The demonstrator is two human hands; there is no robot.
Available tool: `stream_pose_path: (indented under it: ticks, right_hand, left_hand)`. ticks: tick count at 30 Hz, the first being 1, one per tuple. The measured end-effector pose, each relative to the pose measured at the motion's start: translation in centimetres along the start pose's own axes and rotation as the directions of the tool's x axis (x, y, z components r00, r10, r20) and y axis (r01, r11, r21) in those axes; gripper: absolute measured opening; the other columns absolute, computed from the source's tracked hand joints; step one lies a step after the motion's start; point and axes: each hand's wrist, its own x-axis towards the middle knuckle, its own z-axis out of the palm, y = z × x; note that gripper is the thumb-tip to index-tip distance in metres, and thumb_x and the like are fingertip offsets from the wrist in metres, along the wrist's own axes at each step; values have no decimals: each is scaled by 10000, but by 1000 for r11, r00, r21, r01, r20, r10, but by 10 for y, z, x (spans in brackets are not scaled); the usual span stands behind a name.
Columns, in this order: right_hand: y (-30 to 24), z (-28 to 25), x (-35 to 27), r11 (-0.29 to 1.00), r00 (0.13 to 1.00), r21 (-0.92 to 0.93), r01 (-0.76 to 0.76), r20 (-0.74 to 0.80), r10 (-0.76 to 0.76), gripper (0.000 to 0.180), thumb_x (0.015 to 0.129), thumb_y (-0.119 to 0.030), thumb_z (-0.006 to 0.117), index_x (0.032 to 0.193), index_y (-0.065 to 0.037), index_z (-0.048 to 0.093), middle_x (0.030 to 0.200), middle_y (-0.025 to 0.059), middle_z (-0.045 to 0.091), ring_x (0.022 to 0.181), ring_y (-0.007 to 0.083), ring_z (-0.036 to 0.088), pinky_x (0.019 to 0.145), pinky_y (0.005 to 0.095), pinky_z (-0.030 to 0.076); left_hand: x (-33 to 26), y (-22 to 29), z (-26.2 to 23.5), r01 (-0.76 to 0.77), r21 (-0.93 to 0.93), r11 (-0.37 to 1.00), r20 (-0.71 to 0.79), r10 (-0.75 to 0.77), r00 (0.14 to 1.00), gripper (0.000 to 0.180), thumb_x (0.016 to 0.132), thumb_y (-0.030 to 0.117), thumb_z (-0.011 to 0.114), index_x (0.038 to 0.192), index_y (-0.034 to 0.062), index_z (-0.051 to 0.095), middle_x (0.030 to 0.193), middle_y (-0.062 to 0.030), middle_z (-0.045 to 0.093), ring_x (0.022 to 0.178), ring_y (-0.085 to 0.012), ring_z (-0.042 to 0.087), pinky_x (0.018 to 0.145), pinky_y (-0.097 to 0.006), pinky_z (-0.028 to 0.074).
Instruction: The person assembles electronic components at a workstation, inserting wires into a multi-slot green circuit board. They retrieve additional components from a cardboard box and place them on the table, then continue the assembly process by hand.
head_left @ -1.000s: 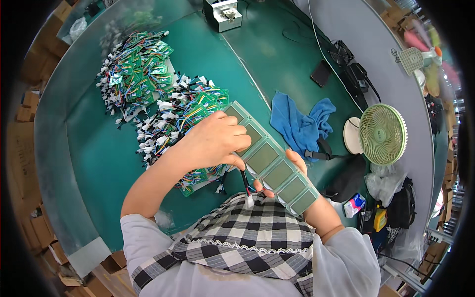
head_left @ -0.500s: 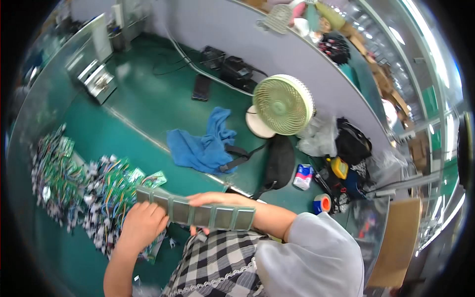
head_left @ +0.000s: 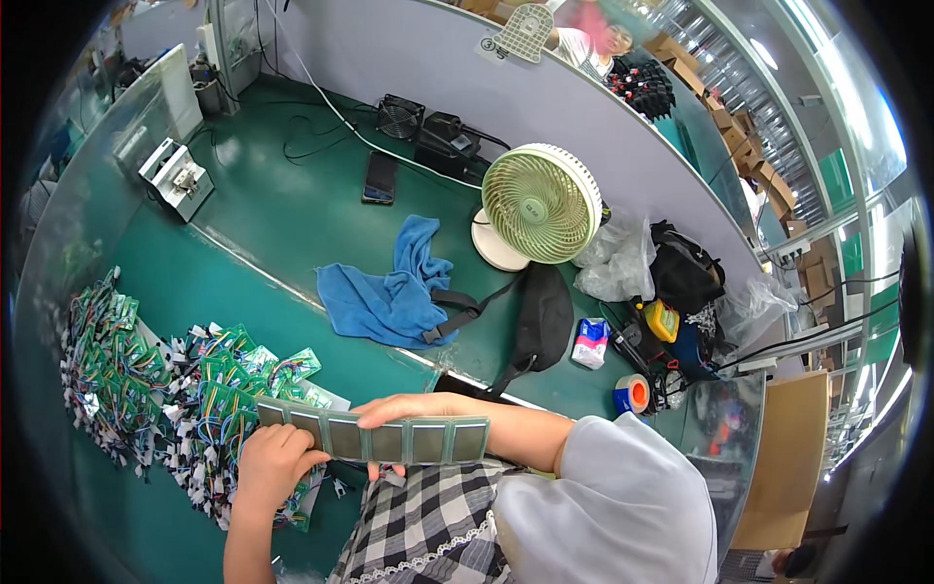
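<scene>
L hand [head_left: 273, 469] curls at panel strip [head_left: 428, 442], grip unclear; R hand [head_left: 409, 406] clasps its mid: best steady, w/ light pressure.

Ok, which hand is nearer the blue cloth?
Right. The right hand is below the blue cloth in the view; the left hand is farther off, to its lower left.

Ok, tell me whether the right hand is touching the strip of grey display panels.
Touching: the head view shows the right hand gripping the strip of grey display panels, its thumb over the upper edge and fingertips below the lower one.
</scene>
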Motion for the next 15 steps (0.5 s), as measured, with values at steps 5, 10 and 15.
stream_pose_path:
  ticks: [5, 10, 15]
  right_hand:
    - [0, 6, 11, 996, 997, -62, -69, -21, 67, 633, 938, -382, 566, 1416, -4, 393, 1108, 180, 576, 880, 286, 709, 577, 380, 614]
    - [-10, 38, 10, 995, 995, 48, -88, -41, 90, 551, 952, -345, 543, 1370, 3, 457, 1180, 204, 584, 905, 304, 703, 603, 349, 604]
    - [-20, 12, 29, 941, 1000, 339, 11, -8, -9, 613, 950, -325, 512, 1389, 88, 399, 1162, 292, 604, 927, 461, 668, 671, 438, 605]
  left_hand:
    - [-18, 11, -4, 135, 34, 990, 8, -135, 991, 230, 733, 175, 768, 754, 79, 561, 698, -63, 550, 660, -285, 560, 620, -407, 423]
    - [-65, 12, 2, 260, 157, 953, -164, -235, 958, 168, 766, 95, 707, 815, 77, 548, 816, -82, 580, 754, -291, 577, 661, -419, 433]
    - [-230, -16, -2, 811, 170, 560, -739, -472, 481, 85, 852, -28, 568, 880, -4, 491, 1053, -185, 567, 973, -363, 567, 837, -452, 457]
